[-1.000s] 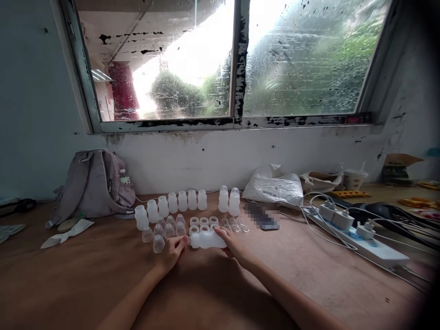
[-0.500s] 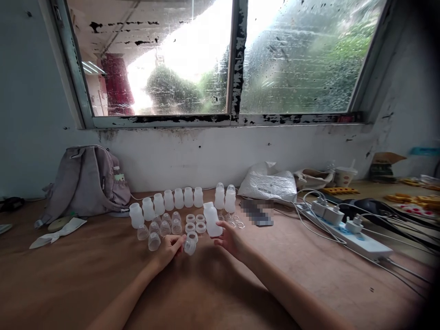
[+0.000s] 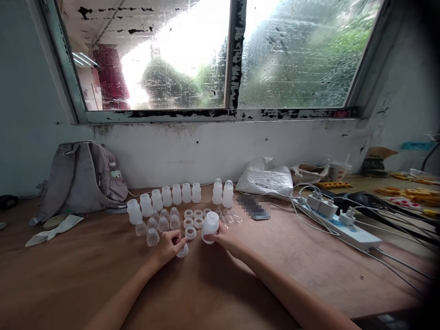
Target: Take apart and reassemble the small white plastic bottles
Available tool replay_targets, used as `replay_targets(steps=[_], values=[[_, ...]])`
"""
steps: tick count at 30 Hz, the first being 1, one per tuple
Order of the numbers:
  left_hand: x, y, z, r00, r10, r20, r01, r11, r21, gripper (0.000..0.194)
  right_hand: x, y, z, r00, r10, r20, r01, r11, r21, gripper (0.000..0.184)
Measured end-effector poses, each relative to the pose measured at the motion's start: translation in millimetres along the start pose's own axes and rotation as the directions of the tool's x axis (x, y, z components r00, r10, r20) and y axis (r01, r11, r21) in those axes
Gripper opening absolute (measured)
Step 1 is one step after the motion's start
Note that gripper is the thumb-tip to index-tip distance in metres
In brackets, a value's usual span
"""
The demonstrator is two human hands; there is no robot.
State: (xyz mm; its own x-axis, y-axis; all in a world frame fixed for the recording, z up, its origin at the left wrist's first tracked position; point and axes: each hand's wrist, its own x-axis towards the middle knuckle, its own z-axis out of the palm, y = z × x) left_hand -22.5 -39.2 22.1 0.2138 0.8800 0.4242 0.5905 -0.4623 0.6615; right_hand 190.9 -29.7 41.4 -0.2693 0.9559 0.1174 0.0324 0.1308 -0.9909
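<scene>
One held bottle (image 3: 210, 225), cup (image 3: 338, 172) print illegible

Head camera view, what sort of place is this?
Probably an improvised indoor workspace, perhaps a small workshop: frosted baby bottles stand lined up, a power strip is loaded with chargers, and the window frame is badly peeling.

Lit from the far side, through the window (image 3: 235, 59); burnt out to white mostly in its left half, hazy and smeared toward the right. Dim and cool along the left wall (image 3: 24, 110), murky over the near tabletop (image 3: 68, 284). Softly shadowed beside the right forearm (image 3: 275, 279). Pixelated over a dark flat object (image 3: 264, 214) right of centre. Stretched and leaning toward the edges, vignetted to black on the right, short of fine detail in the clear rings (image 3: 238, 219).
</scene>
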Motion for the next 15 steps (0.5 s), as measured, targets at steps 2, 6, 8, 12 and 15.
replay_targets(steps=[2,6,8,12,15], values=[[-0.2,1.2,-0.1,1.000,0.007,0.005,-0.007,1.000,0.013,0.036,1.1,1.7,0.6,1.000,-0.004,-0.004,0.003,0.997,-0.076,0.040],[-1.3,3.1,-0.1,1.000,0.019,0.005,-0.019,1.000,0.018,0.035,5.8,7.2,-2.8,1.000,-0.010,0.004,0.010,0.985,-0.172,0.042],[-1.6,3.4,-0.1,1.000,0.017,0.009,-0.017,1.000,0.019,0.035,9.0,11.3,-6.3,0.999,-0.036,0.027,0.040,0.980,-0.197,0.048],[-2.0,2.3,0.4,1.000,0.016,0.016,-0.016,1.000,0.022,0.034,14.0,17.8,-12.4,0.994,-0.060,0.094,0.077,0.977,-0.197,0.058],[-2.1,1.4,0.9,1.000,0.019,0.009,-0.019,0.999,0.028,0.035,13.1,16.7,-13.9,0.985,-0.063,0.160,0.092,0.980,-0.176,0.062]])
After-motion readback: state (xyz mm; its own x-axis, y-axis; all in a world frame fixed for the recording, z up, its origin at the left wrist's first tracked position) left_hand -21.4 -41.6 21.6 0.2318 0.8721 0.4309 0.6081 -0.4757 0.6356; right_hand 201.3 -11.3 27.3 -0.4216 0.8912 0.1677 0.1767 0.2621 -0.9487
